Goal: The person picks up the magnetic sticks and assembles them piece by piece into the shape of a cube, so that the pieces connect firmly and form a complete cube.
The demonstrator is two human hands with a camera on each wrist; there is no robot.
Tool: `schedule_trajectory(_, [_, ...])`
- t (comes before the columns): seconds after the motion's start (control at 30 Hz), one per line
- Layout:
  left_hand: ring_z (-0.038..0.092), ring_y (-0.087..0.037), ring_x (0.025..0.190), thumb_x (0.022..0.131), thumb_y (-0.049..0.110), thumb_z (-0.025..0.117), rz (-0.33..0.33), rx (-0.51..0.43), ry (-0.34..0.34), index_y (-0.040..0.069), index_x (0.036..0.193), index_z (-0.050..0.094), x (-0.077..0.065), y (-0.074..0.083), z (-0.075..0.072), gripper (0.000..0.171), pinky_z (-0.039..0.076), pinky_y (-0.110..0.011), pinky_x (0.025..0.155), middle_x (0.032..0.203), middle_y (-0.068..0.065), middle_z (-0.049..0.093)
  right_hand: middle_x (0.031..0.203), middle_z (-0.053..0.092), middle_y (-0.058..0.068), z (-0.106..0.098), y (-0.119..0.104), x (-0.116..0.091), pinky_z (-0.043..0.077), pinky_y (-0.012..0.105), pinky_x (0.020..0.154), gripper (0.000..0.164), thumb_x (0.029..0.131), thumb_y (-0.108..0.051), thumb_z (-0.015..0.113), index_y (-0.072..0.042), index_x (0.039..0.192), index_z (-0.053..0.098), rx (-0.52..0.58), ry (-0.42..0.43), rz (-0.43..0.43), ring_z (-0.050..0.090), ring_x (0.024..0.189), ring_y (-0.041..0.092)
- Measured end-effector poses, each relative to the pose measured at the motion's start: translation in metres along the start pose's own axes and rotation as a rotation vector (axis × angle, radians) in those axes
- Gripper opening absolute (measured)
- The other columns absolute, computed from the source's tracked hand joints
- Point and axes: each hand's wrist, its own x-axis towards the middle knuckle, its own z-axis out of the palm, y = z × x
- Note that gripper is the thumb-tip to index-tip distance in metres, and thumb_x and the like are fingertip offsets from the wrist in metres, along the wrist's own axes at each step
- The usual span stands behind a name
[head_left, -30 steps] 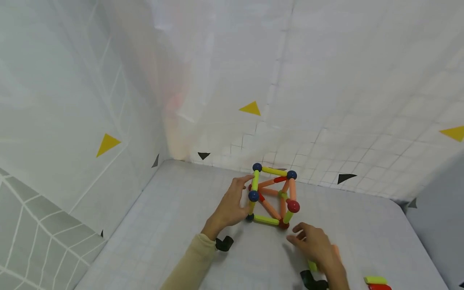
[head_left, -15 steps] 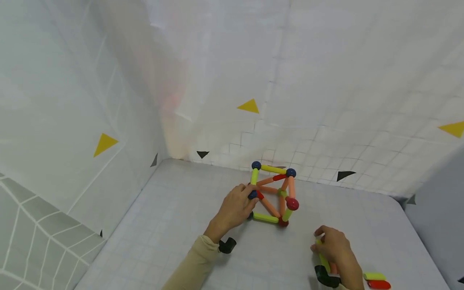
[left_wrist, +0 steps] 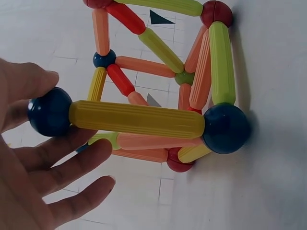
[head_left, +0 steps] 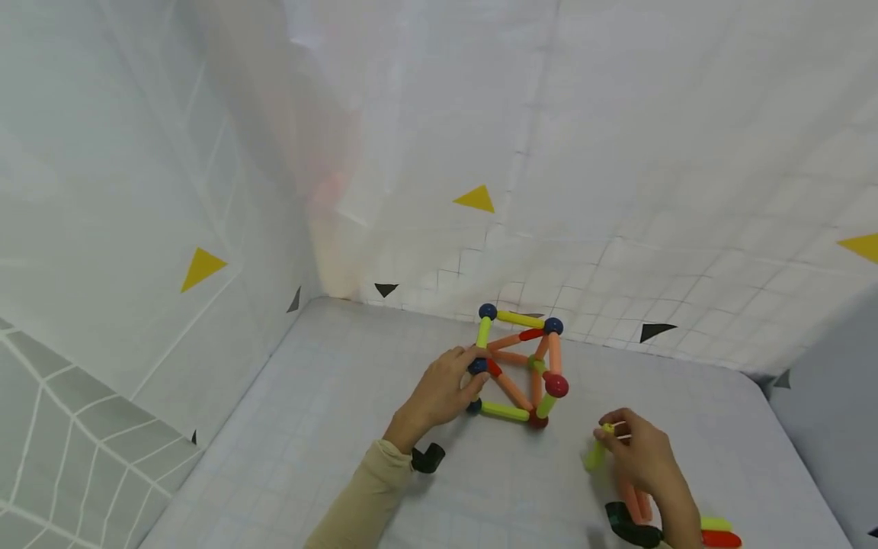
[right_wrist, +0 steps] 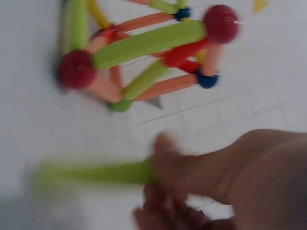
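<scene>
A cube-like frame of magnetic rods and balls stands on the table near the back wall, with slanted rods across some sides. My left hand pinches a dark blue ball at its upper near-left corner, thumb on one side and fingers on the other. A yellow rod joins that ball to another blue ball at table level. To the right, apart from the frame, my right hand pinches one end of a lime-green rod. That rod slants downward and is blurred in the right wrist view.
Orange rods lie under and beside my right hand. Farther right are a lime rod and a red rod. Black wrist devices are near both wrists. A white wall closes off the back.
My left hand has moved down from beside the frame's upper left rod to the near blue ball. My right hand has moved right, away from the frame, and picked up a lime-green rod.
</scene>
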Motion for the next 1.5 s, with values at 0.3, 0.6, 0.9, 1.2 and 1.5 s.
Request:
schedule_trajectory(0.3, [0.064,-0.020,0.090,0.107,0.022,0.066,0.001,-0.057,-0.017,0.015,0.138,0.063,0.001,-0.004,-0.003,0.032,0.048,-0.024,0.073,0.101,-0.001,0.067,0.103,0.074,-0.019,-0.011,-0.026,-0.011,0.052,0.017,0.076,0.034,0.102,-0.021,0.073,-0.005,0.129,0.059,0.623,0.356,-0.092,0.066,0.091,0.004])
schedule_trajectory(0.6, [0.067,-0.012,0.098,0.106,0.020,0.067,-0.006,-0.142,-0.031,0.015,0.139,0.062,0.001,-0.008,-0.003,0.034,0.057,-0.033,0.083,0.111,-0.003,0.070,0.110,0.074,0.010,0.044,-0.082,0.010,0.037,0.031,0.087,0.026,0.094,-0.004,0.079,-0.006,0.119,0.075,0.373,0.541,-0.448,0.048,0.107,0.012])
schedule_trajectory(0.9, [0.066,-0.018,0.102,0.104,0.015,0.069,-0.018,-0.190,-0.038,0.010,0.136,0.062,0.001,-0.007,-0.001,0.033,0.058,-0.050,0.090,0.119,-0.007,0.070,0.077,0.052,0.010,0.072,-0.095,0.025,0.029,0.052,0.093,0.025,0.087,-0.006,0.086,-0.002,0.109,0.075,0.309,0.603,-0.557,0.044,0.102,0.027])
schedule_trajectory(1.2, [0.066,-0.019,0.099,0.105,0.016,0.067,0.002,-0.157,-0.013,0.010,0.133,0.064,0.001,-0.007,-0.001,0.029,0.057,-0.039,0.085,0.112,-0.007,0.068,0.132,0.071,0.021,0.058,-0.088,0.026,0.032,0.063,0.099,0.048,0.076,-0.011,0.096,-0.006,0.119,0.077,0.239,0.606,-0.628,0.047,0.127,0.042])
schedule_trajectory(1.5, [0.062,-0.017,0.095,0.107,0.019,0.063,0.007,-0.163,-0.018,0.015,0.130,0.065,0.001,-0.007,0.003,0.024,0.051,-0.027,0.081,0.112,-0.006,0.066,0.126,0.068,0.009,0.028,-0.064,0.016,0.043,0.035,0.082,0.048,0.078,-0.009,0.095,-0.015,0.122,0.078,0.196,0.517,-0.492,0.056,0.112,0.021])
